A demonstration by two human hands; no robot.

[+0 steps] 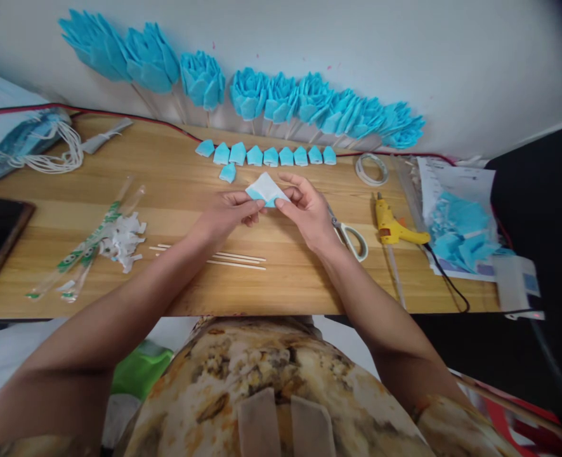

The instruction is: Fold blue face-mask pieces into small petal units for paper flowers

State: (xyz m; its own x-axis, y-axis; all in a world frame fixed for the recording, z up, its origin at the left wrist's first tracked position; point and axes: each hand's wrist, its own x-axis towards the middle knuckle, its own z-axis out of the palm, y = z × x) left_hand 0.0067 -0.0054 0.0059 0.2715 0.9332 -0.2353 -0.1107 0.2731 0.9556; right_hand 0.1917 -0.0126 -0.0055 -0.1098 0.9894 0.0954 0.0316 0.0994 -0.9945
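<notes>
- Here we are with the left hand (236, 212), thumb and fingers pinching the lower left edge of a white-and-blue piece (266, 185).
- Over on the other side, our right hand (309, 212) pinches the lower right edge, so the piece sits squarely between both sets of fingers, one corner pointing away from us.
- Just beyond those fingertips we've got a row of small blue pieces (271, 156), plus a lone blue piece (228, 172) near the left fingers.
- Farther beyond, blue flowers (281, 98)!
- Closer to us than the fingers: thin sticks (240, 257) and, rightward, scissors (340, 226).
</notes>
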